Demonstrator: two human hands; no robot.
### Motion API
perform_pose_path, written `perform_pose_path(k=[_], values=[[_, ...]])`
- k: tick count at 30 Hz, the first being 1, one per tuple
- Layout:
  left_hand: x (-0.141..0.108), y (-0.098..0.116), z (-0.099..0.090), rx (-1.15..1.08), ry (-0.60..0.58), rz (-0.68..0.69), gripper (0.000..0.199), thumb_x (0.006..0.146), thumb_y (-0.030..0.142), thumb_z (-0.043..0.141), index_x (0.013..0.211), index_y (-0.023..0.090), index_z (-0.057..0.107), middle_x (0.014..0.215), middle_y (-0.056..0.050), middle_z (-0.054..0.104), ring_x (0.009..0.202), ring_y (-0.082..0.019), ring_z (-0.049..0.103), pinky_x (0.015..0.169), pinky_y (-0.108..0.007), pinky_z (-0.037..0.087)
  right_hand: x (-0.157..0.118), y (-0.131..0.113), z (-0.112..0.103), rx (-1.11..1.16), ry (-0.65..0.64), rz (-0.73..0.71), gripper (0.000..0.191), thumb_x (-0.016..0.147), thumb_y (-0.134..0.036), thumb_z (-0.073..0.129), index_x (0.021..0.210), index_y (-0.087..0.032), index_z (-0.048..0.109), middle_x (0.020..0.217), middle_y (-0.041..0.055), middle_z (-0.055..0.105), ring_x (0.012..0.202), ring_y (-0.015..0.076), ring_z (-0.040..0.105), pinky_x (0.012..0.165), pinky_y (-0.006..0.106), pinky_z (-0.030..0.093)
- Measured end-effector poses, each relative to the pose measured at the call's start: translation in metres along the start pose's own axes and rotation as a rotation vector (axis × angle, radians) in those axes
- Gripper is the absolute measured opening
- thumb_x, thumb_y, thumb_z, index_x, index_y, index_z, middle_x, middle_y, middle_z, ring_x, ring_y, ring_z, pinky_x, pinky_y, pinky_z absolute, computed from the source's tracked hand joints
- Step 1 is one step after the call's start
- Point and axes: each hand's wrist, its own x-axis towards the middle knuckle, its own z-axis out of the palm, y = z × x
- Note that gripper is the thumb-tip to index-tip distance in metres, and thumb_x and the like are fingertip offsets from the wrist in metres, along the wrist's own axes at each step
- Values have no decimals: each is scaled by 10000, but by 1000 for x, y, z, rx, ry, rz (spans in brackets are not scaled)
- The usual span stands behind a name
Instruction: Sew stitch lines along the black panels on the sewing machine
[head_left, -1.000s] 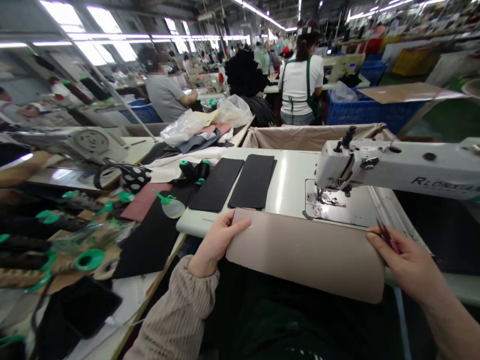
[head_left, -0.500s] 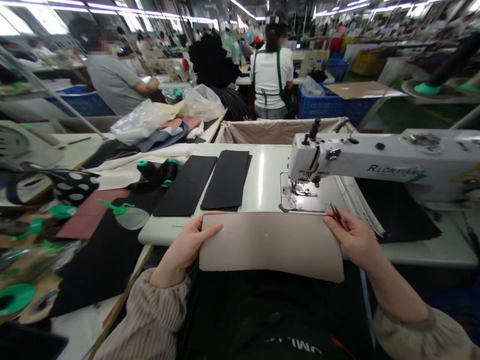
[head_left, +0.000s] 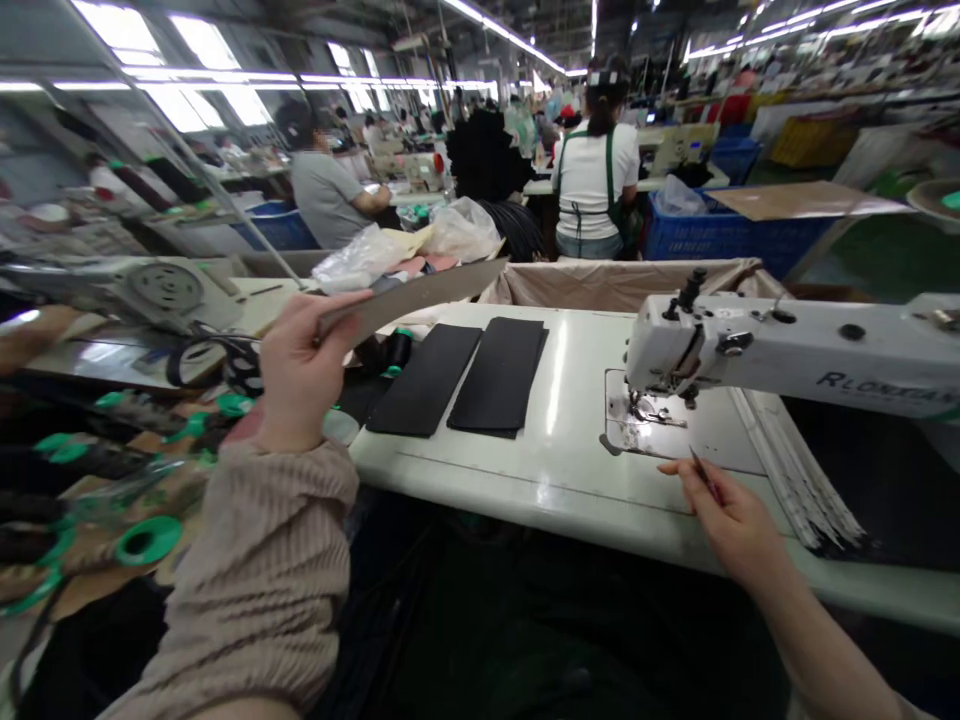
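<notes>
Holding panel (head_left: 427,292) in left hand (head_left: 298,368); right hand (head_left: 739,518), with snips (head_left: 703,472), apart.

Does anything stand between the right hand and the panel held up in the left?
Nothing visible blocks the line from the right hand to the raised panel; two flat black stacks lie lower, on the white tabletop.

Bright windows (head_left: 202,42) break up the grey wall (head_left: 274,50) far beyond the left hand (head_left: 300,365). Tube lights (head_left: 510,35) run in long lines overhead, high above both hands, toward the back of a deep hall. The pale desk (head_left: 480,465) spans the space between the left hand and the right hand (head_left: 727,515), its glossy top catching a white streak. Far beyond the right hand, the floor (head_left: 877,250) is green.
</notes>
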Motion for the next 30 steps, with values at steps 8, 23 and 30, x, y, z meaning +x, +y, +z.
perform_pose_path(k=[8, 23, 30], values=[[-74, -100, 80, 128, -586, 13, 377, 936, 318, 413, 1189, 255, 684, 1268, -27, 661, 1227, -219, 565, 1151, -436, 333, 10, 21, 15, 603, 128, 213, 372, 827, -544, 660, 843, -174, 626, 544, -94, 259, 443, 69, 239, 411, 231, 198], [-79, -178, 103, 460, -457, -267, 803, 849, 641, 542, 1397, 66, 425, 1412, -226, 473, 1321, -419, 417, 1083, -533, 341, 64, -12, 21, 1021, 212, 263, 394, 770, -536, 714, 823, -149, 664, 756, 39, 671, 390, 12, 202, 331, 208, 166], [-78, -198, 110, 586, -520, -259, 759, 847, 679, 509, 1346, 107, 487, 1342, -187, 563, 1255, -391, 508, 1001, -531, 432, 80, -23, 32, 1228, 244, 236, 345, 676, -440, 809, 724, -151, 627, 618, -40, 586, 400, 4, 176, 344, 174, 180]])
